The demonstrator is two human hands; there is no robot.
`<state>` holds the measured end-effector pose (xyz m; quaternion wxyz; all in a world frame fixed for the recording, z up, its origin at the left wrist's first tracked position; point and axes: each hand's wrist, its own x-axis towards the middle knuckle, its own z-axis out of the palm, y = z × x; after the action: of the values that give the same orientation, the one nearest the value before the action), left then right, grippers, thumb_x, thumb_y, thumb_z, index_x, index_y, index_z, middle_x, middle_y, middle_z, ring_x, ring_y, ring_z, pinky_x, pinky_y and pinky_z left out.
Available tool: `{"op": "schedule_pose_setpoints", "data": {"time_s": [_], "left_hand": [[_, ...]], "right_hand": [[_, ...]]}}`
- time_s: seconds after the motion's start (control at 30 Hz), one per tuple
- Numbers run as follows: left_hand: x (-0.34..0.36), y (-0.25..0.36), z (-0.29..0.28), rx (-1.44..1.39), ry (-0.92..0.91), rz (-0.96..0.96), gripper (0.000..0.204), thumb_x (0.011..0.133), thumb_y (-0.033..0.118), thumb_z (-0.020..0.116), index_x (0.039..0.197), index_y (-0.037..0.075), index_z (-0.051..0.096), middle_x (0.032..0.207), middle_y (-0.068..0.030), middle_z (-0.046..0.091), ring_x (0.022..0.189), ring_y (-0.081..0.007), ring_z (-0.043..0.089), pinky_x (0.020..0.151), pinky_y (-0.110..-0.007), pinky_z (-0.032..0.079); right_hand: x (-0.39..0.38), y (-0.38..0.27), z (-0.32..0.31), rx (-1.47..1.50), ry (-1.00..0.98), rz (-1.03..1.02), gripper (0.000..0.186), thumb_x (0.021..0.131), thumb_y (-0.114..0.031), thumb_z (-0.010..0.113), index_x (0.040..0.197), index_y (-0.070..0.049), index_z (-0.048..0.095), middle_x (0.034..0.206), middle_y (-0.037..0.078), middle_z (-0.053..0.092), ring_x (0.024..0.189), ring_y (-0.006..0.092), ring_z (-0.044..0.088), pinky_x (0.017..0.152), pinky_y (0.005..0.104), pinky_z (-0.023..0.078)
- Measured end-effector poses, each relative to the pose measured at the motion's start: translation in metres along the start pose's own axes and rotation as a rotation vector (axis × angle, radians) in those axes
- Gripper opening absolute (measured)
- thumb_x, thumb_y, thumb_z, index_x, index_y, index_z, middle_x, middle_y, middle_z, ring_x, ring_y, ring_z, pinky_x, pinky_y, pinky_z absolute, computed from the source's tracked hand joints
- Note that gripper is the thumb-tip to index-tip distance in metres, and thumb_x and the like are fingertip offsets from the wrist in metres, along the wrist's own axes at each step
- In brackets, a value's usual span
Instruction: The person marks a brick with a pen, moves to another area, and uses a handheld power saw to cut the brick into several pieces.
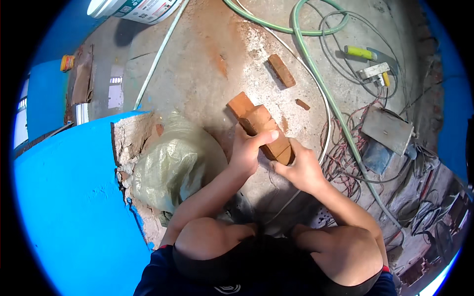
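Both of my hands are closed around an orange-red brick [262, 121] in front of my knees. My left hand [247, 152] grips its left side, with the thumb lying across the top. At the near right end, my right hand [305, 168] clasps it between thumb and fingers. Dark lines cross the brick's surface; whether it is one piece or several pressed together I cannot tell. Another brick [240, 103] shows just beyond its far end, partly covered by it. On the dusty floor farther off lie a loose brick [281, 71] and a small brick fragment [302, 104].
A woven sack [173, 163] bulges beside the broken edge of a blue wall [74, 192] at left. A green hose [321, 81], tangled cables [345, 172], a power strip [374, 72] and a green-handled tool [359, 52] lie at right. A white bucket [143, 11] stands far left.
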<state>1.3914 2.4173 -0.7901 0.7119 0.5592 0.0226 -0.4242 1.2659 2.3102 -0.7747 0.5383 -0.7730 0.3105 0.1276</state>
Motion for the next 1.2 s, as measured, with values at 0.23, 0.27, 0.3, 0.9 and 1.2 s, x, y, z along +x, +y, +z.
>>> {"op": "schedule_pose_setpoints", "data": {"time_s": [0.23, 0.27, 0.3, 0.9, 1.2], "left_hand": [[0.01, -0.005, -0.049, -0.267, -0.008, -0.243, 0.064, 0.079, 0.014, 0.067, 0.138, 0.003, 0.045, 0.124, -0.0086, 0.06, 0.114, -0.0223, 0.059, 0.101, -0.037, 0.046], [0.009, -0.003, -0.062, -0.266, 0.005, -0.245, 0.064, 0.079, 0.014, 0.067, 0.138, 0.003, 0.045, 0.124, -0.0086, 0.06, 0.114, -0.0223, 0.059, 0.101, -0.037, 0.046], [0.01, 0.007, -0.07, -0.423, -0.08, -0.273, 0.066, 0.079, 0.015, 0.066, 0.14, 0.003, 0.043, 0.128, -0.0098, 0.059, 0.117, -0.0243, 0.058, 0.103, -0.04, 0.046], [-0.185, 0.193, 0.092, -0.509, -0.465, -0.797, 0.081, 0.065, 0.011, 0.07, 0.141, 0.002, 0.044, 0.133, -0.0131, 0.058, 0.124, -0.0297, 0.055, 0.106, -0.045, 0.044], [-0.348, 0.353, 0.235, 0.193, -0.858, -1.041, 0.097, 0.072, 0.032, 0.087, 0.147, 0.001, 0.033, 0.14, -0.0128, 0.05, 0.126, -0.0257, 0.052, 0.105, -0.043, 0.045]], "right_hand": [[0.003, 0.019, -0.019, 0.761, -0.051, 0.068, 0.045, 0.08, -0.011, 0.077, 0.12, 0.001, 0.06, 0.108, 0.007, 0.067, 0.097, 0.011, 0.061, 0.088, 0.0279, 0.05], [0.004, 0.021, -0.026, 0.719, 0.035, 0.042, 0.045, 0.08, -0.011, 0.077, 0.12, 0.001, 0.059, 0.11, 0.008, 0.066, 0.099, 0.0113, 0.061, 0.089, 0.0277, 0.049], [0.011, 0.025, -0.034, 0.734, 0.039, 0.128, 0.051, 0.08, -0.014, 0.079, 0.122, 0.002, 0.057, 0.113, 0.008, 0.065, 0.101, 0.0122, 0.06, 0.09, 0.0281, 0.049], [-0.26, -0.198, -0.145, 0.987, 0.102, 0.327, 0.103, 0.08, -0.047, 0.079, 0.148, 0.009, 0.026, 0.143, 0.023, 0.043, 0.135, 0.0308, 0.043, 0.109, 0.0394, 0.038], [-0.462, -0.339, -0.143, 1.091, 0.547, 0.089, 0.11, 0.069, -0.042, 0.088, 0.147, 0.002, 0.024, 0.141, 0.018, 0.041, 0.133, 0.0274, 0.041, 0.112, 0.0414, 0.034]]}}
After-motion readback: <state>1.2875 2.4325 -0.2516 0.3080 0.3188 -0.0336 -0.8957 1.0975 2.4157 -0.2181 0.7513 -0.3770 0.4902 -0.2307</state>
